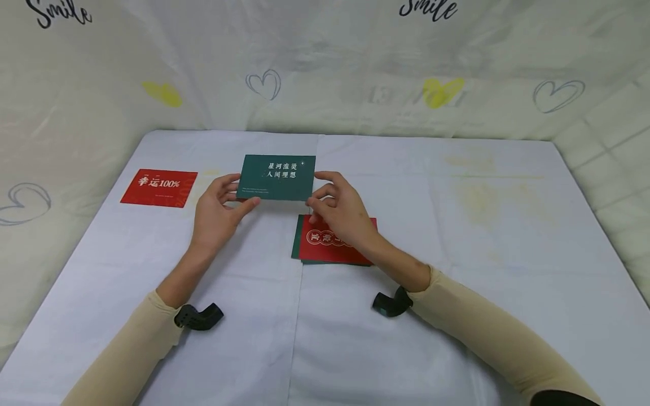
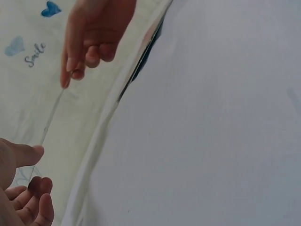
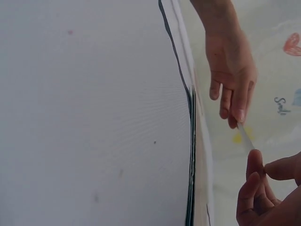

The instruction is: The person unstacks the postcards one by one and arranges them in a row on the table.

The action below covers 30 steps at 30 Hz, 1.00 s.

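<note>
A green card [image 1: 276, 177] is held above the worktop [image 1: 457, 254], near the centre of the head view and toward the 12 o'clock side of the hands. Its long axis runs from 9 o'clock to 3 o'clock. Its printed face is turned toward the camera, with the white lettering upright, so that the top edge points to 12 o'clock. In both wrist views the card is seen edge-on as a thin pale line spanning the two hands.

The card is gripped at its 9 o'clock end by the left hand [image 1: 219, 210]: the thumb is laid along the lower edge, and the fingers [image 1: 227, 181] are curled against the short side. The 3 o'clock end is pinched by the right hand [image 1: 339, 208], with the thumb and the fingers [image 1: 329, 176] closed narrowly on the corner. Both forearms, covered by beige sleeves [image 1: 487, 327], are extended from the 6 o'clock edge and converge on the card. The wrists are raised off the worktop.

A stack of cards [image 1: 332, 242], topped by a red one over a green one, lies flat at 6 o'clock of the held card and is partly covered by the right hand. A single red card [image 1: 159, 188] lies flat at 9 o'clock, well apart from the left hand. The worktop is covered by a white cloth.
</note>
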Tool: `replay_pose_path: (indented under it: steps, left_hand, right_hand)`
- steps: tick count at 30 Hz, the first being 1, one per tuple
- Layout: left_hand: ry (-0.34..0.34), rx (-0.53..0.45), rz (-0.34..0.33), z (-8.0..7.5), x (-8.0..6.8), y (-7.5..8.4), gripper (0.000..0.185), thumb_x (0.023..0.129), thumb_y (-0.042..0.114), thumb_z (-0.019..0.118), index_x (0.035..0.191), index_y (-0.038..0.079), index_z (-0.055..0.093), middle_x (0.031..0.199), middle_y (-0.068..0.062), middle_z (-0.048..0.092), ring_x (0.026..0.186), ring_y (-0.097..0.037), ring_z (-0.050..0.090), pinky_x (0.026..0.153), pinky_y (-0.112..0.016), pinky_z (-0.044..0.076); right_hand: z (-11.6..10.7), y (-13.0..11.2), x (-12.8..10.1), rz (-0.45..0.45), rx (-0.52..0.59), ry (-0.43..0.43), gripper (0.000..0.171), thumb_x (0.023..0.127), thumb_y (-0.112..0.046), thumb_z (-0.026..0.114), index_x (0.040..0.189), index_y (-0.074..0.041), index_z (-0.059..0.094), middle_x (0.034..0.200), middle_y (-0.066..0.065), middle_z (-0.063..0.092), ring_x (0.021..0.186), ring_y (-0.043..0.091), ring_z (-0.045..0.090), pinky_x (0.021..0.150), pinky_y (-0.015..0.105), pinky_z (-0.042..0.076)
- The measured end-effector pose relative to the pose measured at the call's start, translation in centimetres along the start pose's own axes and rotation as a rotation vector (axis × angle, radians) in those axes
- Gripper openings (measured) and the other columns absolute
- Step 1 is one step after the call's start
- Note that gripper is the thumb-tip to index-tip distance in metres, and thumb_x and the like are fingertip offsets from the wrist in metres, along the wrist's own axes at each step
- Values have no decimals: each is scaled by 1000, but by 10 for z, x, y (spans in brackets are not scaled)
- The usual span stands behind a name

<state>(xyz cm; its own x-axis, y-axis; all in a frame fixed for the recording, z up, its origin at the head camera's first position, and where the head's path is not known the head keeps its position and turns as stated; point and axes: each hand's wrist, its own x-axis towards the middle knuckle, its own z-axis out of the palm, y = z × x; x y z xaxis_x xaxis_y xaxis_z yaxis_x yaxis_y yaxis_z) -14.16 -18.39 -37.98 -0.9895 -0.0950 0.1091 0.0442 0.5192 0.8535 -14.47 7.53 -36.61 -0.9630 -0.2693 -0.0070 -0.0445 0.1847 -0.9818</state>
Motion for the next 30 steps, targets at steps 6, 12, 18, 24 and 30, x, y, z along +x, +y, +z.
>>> replay_pose_path:
  steps: [6, 12, 18, 24, 30]
  left_hand:
    - [-4, 0, -35, -5, 1, -2, 68, 94, 23, 79, 152, 6, 48, 133, -16, 70, 113, -29, 68, 68, -5, 49]
    - [4, -9, -77, -10, 0, -3, 70, 95, 25, 77, 154, 7, 45, 139, -14, 66, 118, -28, 67, 72, -3, 50]
    - [16, -18, -153, -19, 0, -6, 73, 97, 29, 75, 157, 9, 41, 146, -13, 59, 120, -25, 63, 74, -4, 50]
    - [-9, 50, -207, -28, 1, -10, 77, 96, 34, 75, 160, 11, 37, 148, -14, 58, 123, -29, 64, 70, -7, 51]
    - [-64, 152, -203, -38, 1, -17, 75, 96, 32, 76, 158, 8, 41, 143, -20, 61, 115, -35, 69, 64, -10, 51]
  right_hand:
    - [6, -1, 5, -8, -7, 10, 50, 101, -10, 66, 147, -9, 46, 109, 15, 73, 83, 25, 74, 79, 22, 57]
    - [12, -3, 10, 11, -43, -8, 51, 101, -12, 68, 147, -10, 47, 111, 17, 75, 86, 25, 76, 84, 25, 59]
    - [20, -6, 16, 35, -69, -115, 59, 102, -17, 68, 154, -10, 42, 118, 13, 74, 91, 21, 77, 94, 31, 59]
    - [27, -4, 18, 84, -33, -196, 63, 103, -18, 65, 159, -12, 37, 122, 8, 69, 97, 19, 76, 92, 36, 60]
    - [32, 0, 22, 137, -24, -241, 65, 103, -20, 64, 160, -12, 35, 125, 8, 66, 103, 21, 75, 89, 35, 61]
